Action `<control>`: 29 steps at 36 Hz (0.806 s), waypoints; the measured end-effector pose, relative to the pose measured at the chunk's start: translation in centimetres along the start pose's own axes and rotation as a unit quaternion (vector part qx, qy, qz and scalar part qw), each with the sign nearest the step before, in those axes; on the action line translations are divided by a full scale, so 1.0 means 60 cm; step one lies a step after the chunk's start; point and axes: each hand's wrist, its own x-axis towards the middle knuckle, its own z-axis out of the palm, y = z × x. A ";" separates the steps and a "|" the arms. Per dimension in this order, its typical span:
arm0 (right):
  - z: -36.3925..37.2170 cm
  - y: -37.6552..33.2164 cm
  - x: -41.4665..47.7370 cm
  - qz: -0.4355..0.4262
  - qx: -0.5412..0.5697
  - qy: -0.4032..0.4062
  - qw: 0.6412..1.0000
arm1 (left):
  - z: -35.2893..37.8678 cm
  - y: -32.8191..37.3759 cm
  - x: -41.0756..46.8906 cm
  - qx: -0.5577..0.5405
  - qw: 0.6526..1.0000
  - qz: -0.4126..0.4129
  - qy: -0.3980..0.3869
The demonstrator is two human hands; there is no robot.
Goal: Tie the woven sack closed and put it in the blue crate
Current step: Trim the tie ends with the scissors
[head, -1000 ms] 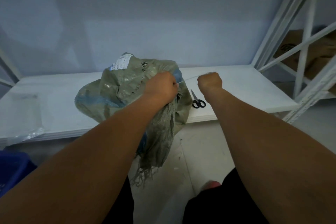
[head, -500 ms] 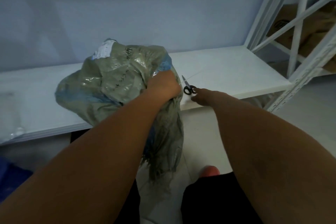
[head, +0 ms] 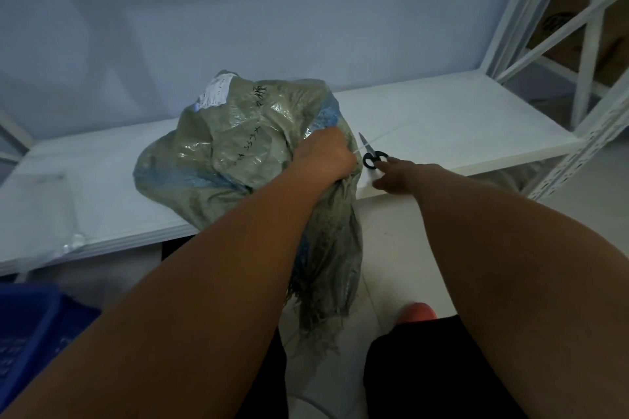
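A grey-green woven sack (head: 235, 146) with a white label and black writing lies on the white shelf board (head: 459, 126). Its gathered neck hangs over the board's front edge. My left hand (head: 323, 156) grips that neck tightly. A thin white string (head: 391, 133) runs from this fist to the right across the board. My right hand (head: 394, 177) reaches beside the fist, its fingertips touching the black handles of the scissors (head: 373, 157) on the board. The blue crate (head: 30, 326) stands on the floor at the lower left, partly cut off by the frame.
White metal shelf uprights and braces (head: 585, 54) rise at the right, with brown cardboard boxes (head: 565, 24) behind them. A clear plastic sheet (head: 41, 211) lies on the board's left part. Pale floor tiles show below, between my knees.
My right hand has let go of the string it was pulling taut and has dropped to the scissors' handles. My left hand keeps its grip on the sack's neck.
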 end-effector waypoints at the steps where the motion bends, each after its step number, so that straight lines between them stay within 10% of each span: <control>1: 0.001 0.000 0.002 0.002 0.000 -0.002 1.000 | 0.001 0.001 0.001 -0.001 1.000 0.000 0.001; 29: -0.010 -0.025 0.000 0.047 0.010 0.069 0.996 | 0.014 -0.002 0.023 -0.021 1.000 0.006 0.009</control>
